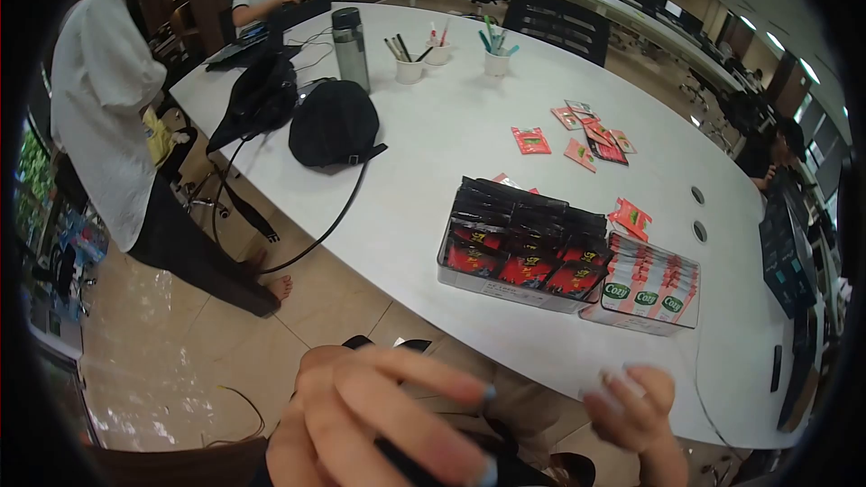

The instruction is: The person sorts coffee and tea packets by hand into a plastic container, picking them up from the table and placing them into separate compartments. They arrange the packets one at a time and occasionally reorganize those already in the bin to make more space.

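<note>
My left hand is large in the foreground, below the table edge, its fingers stretched and apart with nothing in them. Lower right, my right hand is at the table's near edge, its fingers bent and blurred; nothing shows in it. Beyond both hands, on the white table, stands a box of black and red sachets in several rows. Against its right side is a box of Cozy sachets, white and pink. Neither hand touches the boxes. Loose red sachets lie farther back, and one more lies behind the Cozy box.
A black cap, a bottle, a black bag and cups of pens stand on the table. A cable hangs over its left edge. One person stands at left; others sit at the far left and right.
</note>
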`<state>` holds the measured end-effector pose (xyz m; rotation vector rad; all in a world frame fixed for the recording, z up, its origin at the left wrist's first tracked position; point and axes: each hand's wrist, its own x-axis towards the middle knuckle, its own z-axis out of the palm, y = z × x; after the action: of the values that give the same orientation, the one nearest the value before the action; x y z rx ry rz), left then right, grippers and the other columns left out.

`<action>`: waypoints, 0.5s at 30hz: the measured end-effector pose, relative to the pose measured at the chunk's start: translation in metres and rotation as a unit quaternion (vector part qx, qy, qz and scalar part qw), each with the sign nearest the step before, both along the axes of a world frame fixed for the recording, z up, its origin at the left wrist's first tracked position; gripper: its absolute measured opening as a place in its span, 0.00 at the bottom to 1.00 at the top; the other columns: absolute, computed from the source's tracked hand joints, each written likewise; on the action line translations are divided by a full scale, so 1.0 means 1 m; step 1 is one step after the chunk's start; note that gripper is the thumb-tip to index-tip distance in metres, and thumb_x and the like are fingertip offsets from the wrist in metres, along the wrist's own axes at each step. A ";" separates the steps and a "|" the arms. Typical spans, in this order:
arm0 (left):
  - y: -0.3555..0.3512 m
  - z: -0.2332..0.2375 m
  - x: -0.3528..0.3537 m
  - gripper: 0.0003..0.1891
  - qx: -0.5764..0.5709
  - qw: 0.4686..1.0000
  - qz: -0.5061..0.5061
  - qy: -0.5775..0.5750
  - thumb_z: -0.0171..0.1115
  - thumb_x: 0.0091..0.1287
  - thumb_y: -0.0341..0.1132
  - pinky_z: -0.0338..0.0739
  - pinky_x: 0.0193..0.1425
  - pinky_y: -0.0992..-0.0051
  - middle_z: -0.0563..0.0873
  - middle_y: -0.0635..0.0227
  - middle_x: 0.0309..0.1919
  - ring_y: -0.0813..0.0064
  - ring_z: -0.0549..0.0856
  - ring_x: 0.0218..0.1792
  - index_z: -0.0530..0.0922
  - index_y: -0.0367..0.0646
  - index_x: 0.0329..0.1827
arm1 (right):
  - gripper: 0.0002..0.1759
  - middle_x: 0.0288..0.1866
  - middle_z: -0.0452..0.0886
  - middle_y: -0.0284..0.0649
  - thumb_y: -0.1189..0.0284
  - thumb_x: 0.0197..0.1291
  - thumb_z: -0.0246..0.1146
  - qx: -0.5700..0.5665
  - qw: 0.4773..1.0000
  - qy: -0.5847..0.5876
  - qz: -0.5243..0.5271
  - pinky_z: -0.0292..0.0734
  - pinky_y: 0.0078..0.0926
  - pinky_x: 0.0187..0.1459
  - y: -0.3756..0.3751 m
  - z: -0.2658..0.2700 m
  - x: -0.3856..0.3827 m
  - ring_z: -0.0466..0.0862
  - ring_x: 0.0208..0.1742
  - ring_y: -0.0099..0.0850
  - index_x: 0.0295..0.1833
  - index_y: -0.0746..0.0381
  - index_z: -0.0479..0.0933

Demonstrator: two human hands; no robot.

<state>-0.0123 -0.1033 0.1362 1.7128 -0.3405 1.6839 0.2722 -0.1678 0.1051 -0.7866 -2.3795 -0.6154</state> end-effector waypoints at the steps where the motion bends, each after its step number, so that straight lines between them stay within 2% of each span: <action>1: 0.019 -0.002 0.002 0.23 0.002 0.999 0.033 0.001 0.55 0.70 0.54 0.72 0.57 0.41 0.77 0.69 0.59 0.60 0.74 0.61 0.69 0.56 0.64 | 0.16 0.57 0.80 0.37 0.74 0.50 0.66 -0.002 0.998 0.026 -0.065 0.75 0.32 0.52 0.008 0.000 0.006 0.78 0.54 0.36 0.48 0.54 0.83; 3: 0.065 -0.006 0.004 0.23 0.005 0.993 0.113 0.042 0.54 0.70 0.53 0.75 0.55 0.48 0.79 0.57 0.55 0.56 0.77 0.57 0.72 0.46 0.59 | 0.17 0.54 0.82 0.38 0.76 0.49 0.67 -0.053 0.986 0.061 -0.147 0.72 0.36 0.55 0.039 0.022 0.011 0.78 0.53 0.39 0.48 0.56 0.83; 5: 0.117 -0.007 0.004 0.25 0.019 0.971 0.205 0.121 0.52 0.70 0.49 0.76 0.56 0.56 0.80 0.42 0.51 0.51 0.82 0.52 0.72 0.33 0.56 | 0.15 0.53 0.81 0.40 0.76 0.51 0.66 -0.103 0.981 0.069 -0.150 0.73 0.38 0.54 0.077 0.036 0.028 0.78 0.53 0.43 0.48 0.60 0.82; 7: 0.163 -0.013 0.015 0.16 -0.044 0.932 0.276 0.232 0.49 0.73 0.33 0.74 0.59 0.67 0.84 0.51 0.50 0.65 0.82 0.55 0.75 0.30 0.55 | 0.13 0.51 0.81 0.42 0.75 0.55 0.65 -0.100 0.973 0.095 -0.185 0.72 0.38 0.55 0.116 0.047 0.039 0.77 0.53 0.43 0.47 0.63 0.80; 8: 0.188 -0.023 0.024 0.13 -0.110 0.922 0.265 0.261 0.51 0.72 0.31 0.74 0.59 0.68 0.86 0.58 0.49 0.69 0.83 0.54 0.77 0.33 0.54 | 0.13 0.51 0.81 0.43 0.74 0.57 0.64 -0.123 0.969 0.084 -0.199 0.72 0.38 0.56 0.135 0.048 0.051 0.77 0.54 0.42 0.48 0.63 0.80; 10: 0.240 -0.061 0.033 0.12 -0.180 0.895 0.260 0.314 0.54 0.72 0.34 0.74 0.59 0.68 0.86 0.64 0.48 0.72 0.83 0.52 0.81 0.40 0.52 | 0.14 0.51 0.81 0.44 0.71 0.59 0.64 -0.200 0.950 0.051 -0.235 0.71 0.37 0.58 0.176 0.046 0.079 0.77 0.56 0.41 0.50 0.63 0.79; 12: 0.268 -0.108 0.041 0.12 -0.175 0.881 0.311 0.312 0.57 0.69 0.33 0.75 0.57 0.67 0.87 0.62 0.46 0.68 0.84 0.50 0.81 0.40 0.51 | 0.15 0.53 0.81 0.45 0.71 0.60 0.64 -0.287 0.922 0.016 -0.258 0.70 0.36 0.60 0.220 0.034 0.104 0.77 0.57 0.41 0.51 0.62 0.79; 15: 0.281 -0.132 0.043 0.13 -0.138 0.858 0.367 0.332 0.61 0.65 0.32 0.75 0.57 0.66 0.86 0.58 0.46 0.62 0.84 0.49 0.81 0.39 0.50 | 0.21 0.52 0.81 0.46 0.71 0.55 0.65 -0.349 0.906 -0.001 -0.240 0.73 0.38 0.58 0.285 -0.007 0.132 0.79 0.55 0.44 0.55 0.62 0.77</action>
<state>0.0310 0.1772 0.0044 2.1930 0.9422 1.3569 0.4040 0.1175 0.0978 -1.7036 -2.4125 0.1028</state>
